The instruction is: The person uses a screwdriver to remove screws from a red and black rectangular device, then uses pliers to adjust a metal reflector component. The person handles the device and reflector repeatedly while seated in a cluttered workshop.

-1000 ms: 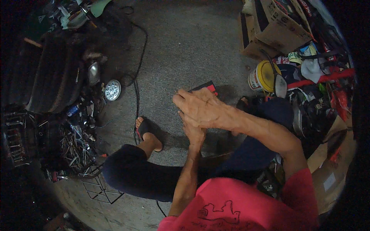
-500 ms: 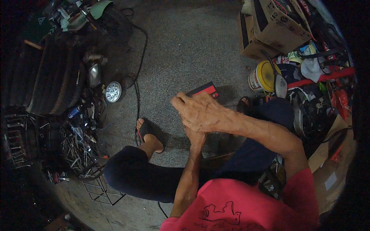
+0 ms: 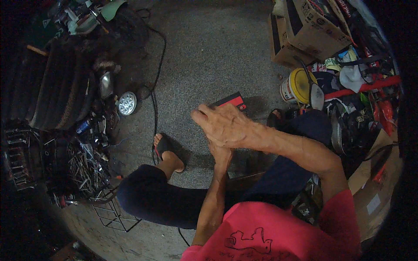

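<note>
My right hand (image 3: 228, 126) reaches in from the right and lies over my left hand (image 3: 220, 154), covering nearly all of it. The right fingers are curled closed, and whatever they grip is hidden beneath them. The fingers of my left hand do not show; only its wrist and back edge can be seen. Just beyond the right knuckles a flat red-and-black oblong object (image 3: 235, 101) sticks out. Its near part is hidden, so I cannot tell if it is held or lies on the floor.
A dark cable (image 3: 157, 82) runs along the floor left of my foot. Tyres (image 3: 65, 87), a round lamp (image 3: 127, 103) and loose metal tools (image 3: 85, 169) crowd the left. At right stand cardboard boxes (image 3: 320, 35), a yellow-lidded bucket (image 3: 300, 85) and mixed clutter.
My right hand has shifted very slightly, its thumb side a little to the left. The red-and-black object and both forearms stay almost where they were.
</note>
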`<action>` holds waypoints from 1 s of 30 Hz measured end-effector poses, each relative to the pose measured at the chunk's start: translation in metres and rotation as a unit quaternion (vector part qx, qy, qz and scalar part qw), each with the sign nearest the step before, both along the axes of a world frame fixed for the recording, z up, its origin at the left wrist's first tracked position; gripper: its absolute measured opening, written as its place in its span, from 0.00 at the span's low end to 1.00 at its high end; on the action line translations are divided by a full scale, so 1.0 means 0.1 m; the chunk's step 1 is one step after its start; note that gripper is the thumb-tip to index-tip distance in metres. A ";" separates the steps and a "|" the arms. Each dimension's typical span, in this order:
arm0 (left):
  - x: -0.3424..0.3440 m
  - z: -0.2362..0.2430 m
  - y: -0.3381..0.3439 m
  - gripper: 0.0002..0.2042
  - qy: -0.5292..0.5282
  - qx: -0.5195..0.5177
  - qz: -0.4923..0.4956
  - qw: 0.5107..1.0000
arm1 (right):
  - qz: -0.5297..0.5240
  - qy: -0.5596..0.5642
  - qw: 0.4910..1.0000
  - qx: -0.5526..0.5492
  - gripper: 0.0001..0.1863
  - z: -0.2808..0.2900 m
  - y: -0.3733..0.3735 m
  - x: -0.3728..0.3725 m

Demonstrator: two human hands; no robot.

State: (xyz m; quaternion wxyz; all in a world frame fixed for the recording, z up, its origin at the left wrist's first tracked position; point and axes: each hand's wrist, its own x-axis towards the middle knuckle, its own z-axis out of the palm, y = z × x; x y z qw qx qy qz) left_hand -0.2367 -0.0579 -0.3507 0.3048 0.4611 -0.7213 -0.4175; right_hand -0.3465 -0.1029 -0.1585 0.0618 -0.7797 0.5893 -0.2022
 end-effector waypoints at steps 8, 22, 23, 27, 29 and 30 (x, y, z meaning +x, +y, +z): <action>0.00 -0.04 -0.03 0.36 -0.125 0.024 -0.048 0.991 | -0.044 0.038 0.987 0.147 0.18 0.08 -0.05 -0.05; 0.02 0.06 -0.05 0.38 -0.058 0.147 -0.053 0.986 | -0.049 0.020 0.993 0.107 0.16 0.07 -0.03 -0.01; 0.09 -0.12 -0.05 0.37 -0.068 0.086 -0.060 0.992 | -0.045 0.019 0.992 0.115 0.15 0.07 -0.05 -0.01; 0.09 -0.23 -0.02 0.37 -0.090 0.018 -0.070 0.993 | -0.043 -0.019 0.991 0.123 0.14 0.16 -0.02 -0.08; 0.05 -0.21 -0.02 0.38 -0.092 0.054 -0.075 0.991 | -0.044 -0.019 0.992 0.114 0.15 0.12 -0.01 -0.09; 0.05 -0.23 -0.01 0.38 -0.085 0.058 -0.073 0.992 | -0.043 -0.021 0.993 0.109 0.15 0.10 -0.01 -0.09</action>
